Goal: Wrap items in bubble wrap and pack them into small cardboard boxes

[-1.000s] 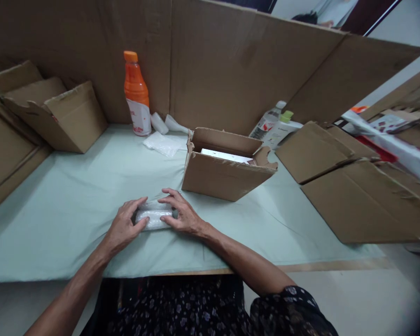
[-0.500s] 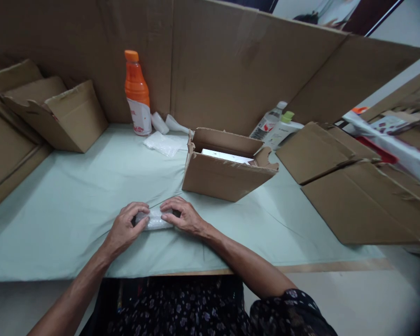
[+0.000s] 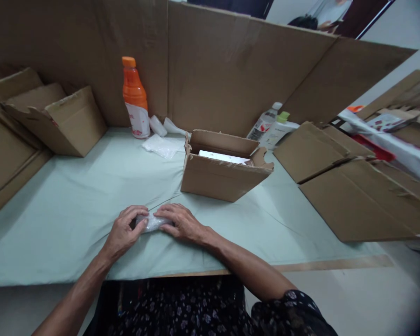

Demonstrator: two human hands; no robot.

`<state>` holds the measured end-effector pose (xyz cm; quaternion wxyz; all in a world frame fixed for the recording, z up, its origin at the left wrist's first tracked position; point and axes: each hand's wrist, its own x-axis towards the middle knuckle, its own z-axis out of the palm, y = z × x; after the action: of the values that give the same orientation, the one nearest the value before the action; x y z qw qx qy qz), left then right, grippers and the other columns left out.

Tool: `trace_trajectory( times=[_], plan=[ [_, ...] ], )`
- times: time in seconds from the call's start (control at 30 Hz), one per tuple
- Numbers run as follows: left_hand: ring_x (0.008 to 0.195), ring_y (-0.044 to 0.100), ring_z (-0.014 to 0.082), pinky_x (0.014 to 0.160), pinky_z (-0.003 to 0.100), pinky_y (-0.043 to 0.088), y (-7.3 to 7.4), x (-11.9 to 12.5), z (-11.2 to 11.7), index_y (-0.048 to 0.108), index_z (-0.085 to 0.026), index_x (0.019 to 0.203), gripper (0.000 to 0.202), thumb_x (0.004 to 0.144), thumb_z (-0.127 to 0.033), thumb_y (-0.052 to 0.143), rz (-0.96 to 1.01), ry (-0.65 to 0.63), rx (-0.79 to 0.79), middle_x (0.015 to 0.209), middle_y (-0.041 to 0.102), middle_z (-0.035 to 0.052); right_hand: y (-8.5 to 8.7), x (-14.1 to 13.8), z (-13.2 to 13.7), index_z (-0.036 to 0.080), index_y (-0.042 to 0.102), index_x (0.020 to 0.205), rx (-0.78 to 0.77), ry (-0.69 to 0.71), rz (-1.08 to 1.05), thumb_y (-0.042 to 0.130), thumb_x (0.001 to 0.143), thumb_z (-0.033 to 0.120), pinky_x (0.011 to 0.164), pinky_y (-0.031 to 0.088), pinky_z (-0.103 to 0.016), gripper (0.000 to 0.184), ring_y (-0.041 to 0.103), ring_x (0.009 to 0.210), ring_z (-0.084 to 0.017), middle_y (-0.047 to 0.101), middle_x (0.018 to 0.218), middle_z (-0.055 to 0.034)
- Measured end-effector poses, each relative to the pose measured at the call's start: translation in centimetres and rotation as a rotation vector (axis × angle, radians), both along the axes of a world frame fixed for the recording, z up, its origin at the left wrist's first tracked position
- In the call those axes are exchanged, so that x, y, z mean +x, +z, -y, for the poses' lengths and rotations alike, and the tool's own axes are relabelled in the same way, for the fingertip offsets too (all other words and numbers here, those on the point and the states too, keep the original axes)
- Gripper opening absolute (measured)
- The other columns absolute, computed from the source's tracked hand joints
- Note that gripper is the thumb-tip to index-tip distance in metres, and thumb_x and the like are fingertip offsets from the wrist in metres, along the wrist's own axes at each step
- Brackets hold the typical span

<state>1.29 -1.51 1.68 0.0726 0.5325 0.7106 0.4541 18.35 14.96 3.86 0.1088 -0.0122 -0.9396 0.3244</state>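
A small bundle of clear bubble wrap (image 3: 153, 222) lies on the pale green cloth (image 3: 101, 186) in front of me. What is inside the wrap cannot be made out. My left hand (image 3: 126, 231) grips its left end, thumb on the near side and fingers over the far side. Around the right end curl the fingers of my right hand (image 3: 184, 223). Just beyond my right hand stands an open cardboard box (image 3: 224, 179) with a white flat item (image 3: 224, 157) inside.
An orange bottle (image 3: 136, 100) stands at the back, beside a bubble wrap sheet (image 3: 161, 145) and white rolled pieces (image 3: 158, 126). A clear bottle (image 3: 264, 122) and a white bottle with a green cap (image 3: 278, 130) lean at back right. Cardboard boxes flank both sides (image 3: 66, 121).
My right hand has shifted slightly left over the bubble wrap bundle, its fingers reaching further across it. My left hand keeps its grip. The view has tilted a little.
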Motion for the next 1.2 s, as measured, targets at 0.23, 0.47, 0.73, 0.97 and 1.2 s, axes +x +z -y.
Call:
trace_trajectory(
  times=[0.23, 0.47, 0.73, 0.97, 1.2],
  plan=[
    [0.097, 0.071, 0.0208, 0.089, 0.036, 0.054, 0.1, 0.4, 0.2, 0.072, -0.022, 0.096, 0.016, 0.089, -0.029, 0.06, -0.003, -0.02, 0.012, 0.101, 0.076, 0.0056, 1.1, 0.5, 0.0, 0.017, 0.063, 0.131, -0.024, 0.004, 0.006, 0.068, 0.092, 0.019, 0.107, 0.049, -0.039, 0.04, 0.063, 0.119, -0.021, 0.069, 0.128, -0.0102],
    [0.095, 0.071, 0.0216, 0.089, 0.037, 0.055, 0.3, 0.5, 0.0, 0.074, -0.023, 0.093, 0.017, 0.089, -0.032, 0.06, 0.007, -0.025, -0.011, 0.098, 0.077, 0.0054, 1.3, 0.4, 0.0, 0.021, 0.066, 0.131, 0.014, 0.031, 0.079, 0.065, 0.096, 0.022, 0.107, 0.048, -0.038, 0.035, 0.064, 0.119, -0.02, 0.068, 0.13, -0.0098],
    [0.093, 0.072, 0.0214, 0.085, 0.034, 0.056, 2.3, 0.8, -1.0, 0.074, -0.023, 0.091, 0.02, 0.086, -0.036, 0.059, 0.101, -0.041, -0.095, 0.097, 0.076, 0.0051, 2.2, 1.5, -1.1, 0.019, 0.068, 0.128, -0.136, 0.008, 0.06, 0.065, 0.095, 0.021, 0.104, 0.05, -0.036, 0.033, 0.066, 0.115, -0.02, 0.071, 0.124, -0.0098],
    [0.099, 0.069, 0.0246, 0.079, 0.035, 0.057, 4.6, 1.5, -4.9, 0.073, -0.021, 0.099, 0.032, 0.084, -0.046, 0.062, 0.195, 0.062, -0.065, 0.106, 0.074, 0.0084, 4.4, 4.1, -2.2, 0.019, 0.071, 0.124, -0.171, -0.025, 0.019, 0.067, 0.095, 0.023, 0.1, 0.052, -0.036, 0.03, 0.068, 0.11, -0.02, 0.073, 0.119, -0.0088],
    [0.108, 0.066, 0.0253, 0.091, 0.042, 0.055, 3.7, 2.9, -11.7, 0.06, -0.019, 0.129, 0.051, 0.083, -0.041, 0.064, 0.295, 0.086, 0.072, 0.123, 0.065, 0.0121, 10.7, 9.0, -4.2, 0.023, 0.071, 0.123, -0.245, -0.085, -0.166, 0.066, 0.096, 0.028, 0.092, 0.057, -0.033, 0.028, 0.069, 0.108, -0.018, 0.072, 0.12, -0.0083]
  ],
)
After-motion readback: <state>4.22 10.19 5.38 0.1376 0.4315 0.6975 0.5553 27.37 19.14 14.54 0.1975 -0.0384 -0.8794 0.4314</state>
